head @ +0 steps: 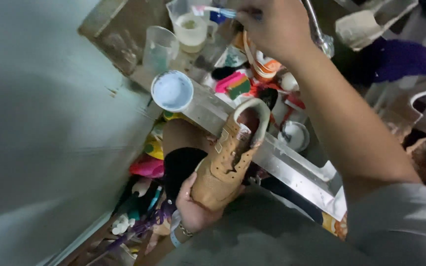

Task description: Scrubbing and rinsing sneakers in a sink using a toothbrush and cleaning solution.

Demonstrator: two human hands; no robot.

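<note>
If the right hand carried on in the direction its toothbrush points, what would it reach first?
The right hand holds a toothbrush whose head points toward the clear plastic cup of pale liquid. The bristles already sit at its rim, so the cup probably comes first, though depth is unclear from this angle.

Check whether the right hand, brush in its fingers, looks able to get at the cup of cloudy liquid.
Probably yes. The right hand holds the brush with its head right over the cup of cloudy liquid, and nothing lies between them. The left hand holds the tan shoe well away.
</note>
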